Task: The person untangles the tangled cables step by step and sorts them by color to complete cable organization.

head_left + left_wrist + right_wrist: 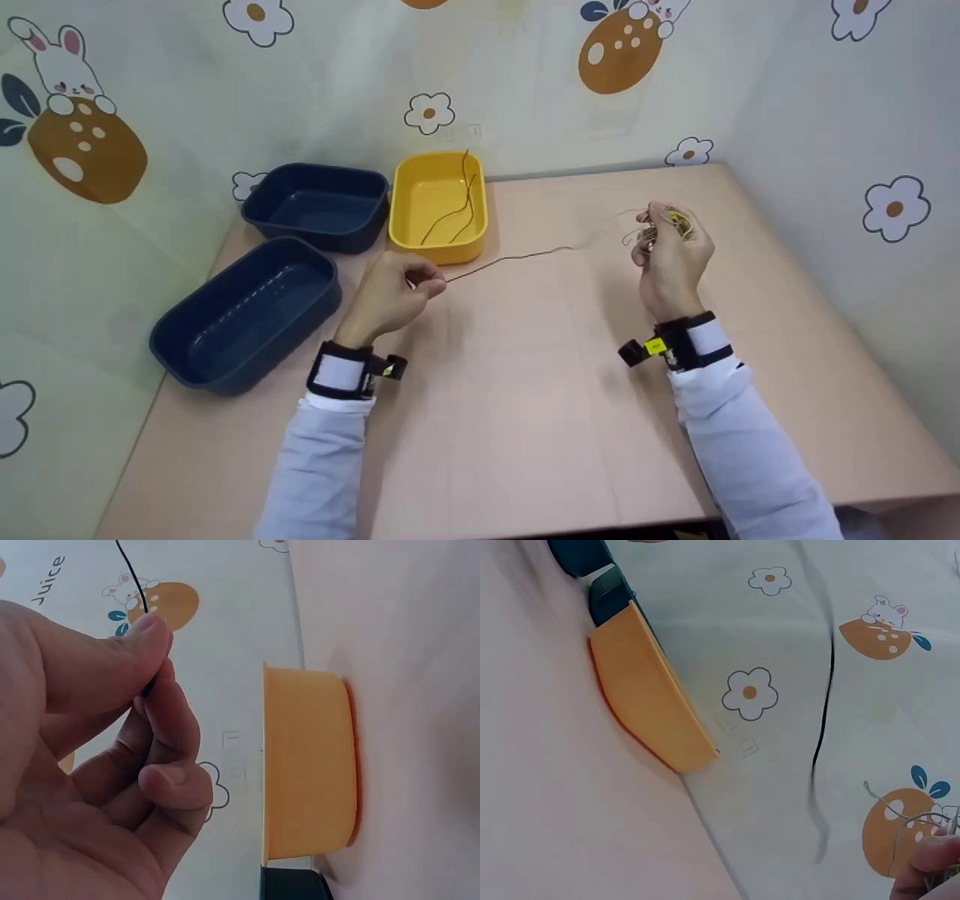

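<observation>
My left hand (391, 294) pinches one end of a thin dark wire (517, 257) between thumb and fingertips, in front of the yellow bin. The wire stretches out to the right in the air, and its far end is blurred. In the right wrist view that blurred end hangs apart from the right hand's fingers. My right hand (679, 259) grips a tangled bunch of thin wires (651, 238), some yellow and some pale, above the right side of the table. Loose wire ends (892, 808) stick out of the bunch. Much of the bunch is hidden in the palm.
The yellow bin (475, 246) holds several dark wires (450, 214). Two dark blue bins (360, 236) stand at the left, one behind the other, the nearer one set at a slant. A patterned cloth wall (525, 97) rises behind the pinkish table (525, 420).
</observation>
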Demonstrator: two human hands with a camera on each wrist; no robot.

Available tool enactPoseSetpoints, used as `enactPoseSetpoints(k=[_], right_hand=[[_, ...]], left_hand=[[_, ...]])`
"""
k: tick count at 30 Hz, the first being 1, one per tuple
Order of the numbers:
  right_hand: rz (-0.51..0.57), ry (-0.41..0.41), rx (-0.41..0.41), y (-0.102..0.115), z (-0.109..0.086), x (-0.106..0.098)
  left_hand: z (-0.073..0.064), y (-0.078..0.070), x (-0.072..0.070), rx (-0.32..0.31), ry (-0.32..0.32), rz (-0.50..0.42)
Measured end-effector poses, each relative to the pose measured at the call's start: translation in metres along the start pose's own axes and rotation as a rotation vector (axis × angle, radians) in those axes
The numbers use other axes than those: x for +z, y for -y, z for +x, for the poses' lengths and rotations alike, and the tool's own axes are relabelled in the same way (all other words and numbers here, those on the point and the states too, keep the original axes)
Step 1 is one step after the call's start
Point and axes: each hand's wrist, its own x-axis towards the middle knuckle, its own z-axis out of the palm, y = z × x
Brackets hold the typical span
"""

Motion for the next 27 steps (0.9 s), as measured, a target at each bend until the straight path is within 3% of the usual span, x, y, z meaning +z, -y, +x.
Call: enactPoseSetpoints(k=[6,11,14,19,27], right_hand=[[-0.065,0.064,-0.02,-0.003,-0.002,0.001],[-0.085,0.108,-0.028,-0.006,-0.005,0.001],[-0.118,0.133,-0.035,-0.007,-0.006,0.001],[-0.144,0.169,-0.034,-0.01,-0.007,0.002],[-0.197,0.188,-0.017,-0.015,-0.008,0.004]], left_hand=[[0.003,0.002,-0.009,-0.04,-0.117,-0.022],[0.016,0.003,-0.012,-0.097,-0.227,0.009],[0.027,0.006,-0.013,-0.115,-0.221,0.045],[0.049,0.016,-0.01,-0.142,-0.16,0.109],[0.085,0.021,0.001,-0.139,-0.126,0.245]])
